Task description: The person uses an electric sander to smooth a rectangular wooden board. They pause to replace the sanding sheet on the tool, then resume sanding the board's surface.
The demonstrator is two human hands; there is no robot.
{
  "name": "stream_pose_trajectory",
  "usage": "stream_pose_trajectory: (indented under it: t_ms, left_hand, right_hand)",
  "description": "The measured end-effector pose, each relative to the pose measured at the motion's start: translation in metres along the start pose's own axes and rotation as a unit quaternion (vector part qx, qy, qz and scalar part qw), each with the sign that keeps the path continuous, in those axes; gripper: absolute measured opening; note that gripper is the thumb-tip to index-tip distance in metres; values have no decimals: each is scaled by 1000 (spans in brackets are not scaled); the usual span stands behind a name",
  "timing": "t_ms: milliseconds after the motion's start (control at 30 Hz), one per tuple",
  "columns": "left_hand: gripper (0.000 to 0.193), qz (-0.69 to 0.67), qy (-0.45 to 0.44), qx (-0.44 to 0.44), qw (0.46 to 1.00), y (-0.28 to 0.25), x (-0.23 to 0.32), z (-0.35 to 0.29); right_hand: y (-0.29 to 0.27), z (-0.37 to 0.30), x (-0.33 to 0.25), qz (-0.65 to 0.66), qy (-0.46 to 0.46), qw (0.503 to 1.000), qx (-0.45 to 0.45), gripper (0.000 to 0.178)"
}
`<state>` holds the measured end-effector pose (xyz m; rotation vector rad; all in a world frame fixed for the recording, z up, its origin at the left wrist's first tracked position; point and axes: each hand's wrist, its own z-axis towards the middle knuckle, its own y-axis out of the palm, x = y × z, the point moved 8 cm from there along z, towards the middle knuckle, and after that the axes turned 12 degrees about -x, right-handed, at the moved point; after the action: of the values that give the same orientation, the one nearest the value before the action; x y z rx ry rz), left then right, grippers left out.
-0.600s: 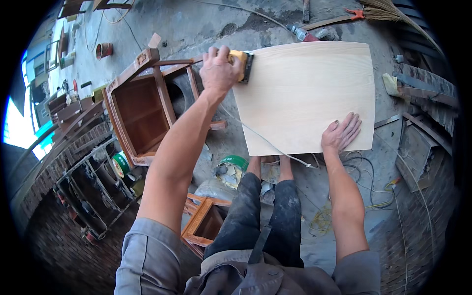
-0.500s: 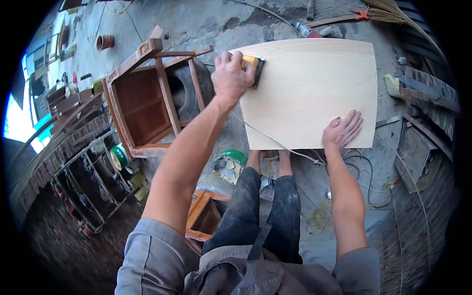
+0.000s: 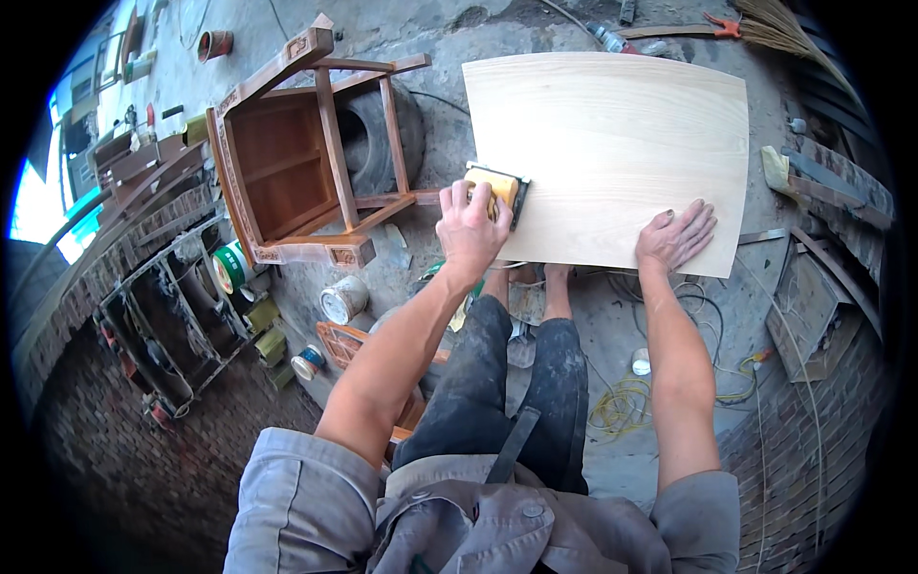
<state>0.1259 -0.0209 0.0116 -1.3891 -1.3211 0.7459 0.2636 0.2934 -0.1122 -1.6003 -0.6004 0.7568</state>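
A broad pale wooden panel [image 3: 612, 143] with slightly curved edges lies in front of me, above my feet. My left hand [image 3: 470, 225] is closed around a yellow electric sander [image 3: 497, 188], whose dark base sits on the panel's left edge, near the lower left corner. Palm down, my right hand [image 3: 677, 235] rests flat on the panel near its lower right corner, fingers stretched out and holding nothing. The underside of the sander is hidden.
A brown wooden chair frame [image 3: 332, 143] lies left of the panel, with a tyre [image 3: 373, 139] behind it. White buckets [image 3: 344, 298] stand below. Yellow cord [image 3: 620, 407] lies coiled at lower right. A metal box [image 3: 813, 316] and a broom [image 3: 775, 33] are on the right.
My left hand has brought the sander from the panel's upper left corner down its left edge toward me. My right hand stays flat on the panel. The whole view has shifted slightly.
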Motion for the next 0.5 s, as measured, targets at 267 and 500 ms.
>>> stream_pose_trajectory:
  t_ms: [267, 500]
  left_hand:
    - [26, -28, 11, -26, 999, 19, 10, -78]
    - [27, -30, 0, -37, 999, 21, 13, -74]
  right_hand:
    - [-1, 3, -3, -2, 2, 1000, -11, 71]
    - [-4, 7, -7, 8, -3, 1000, -19, 71]
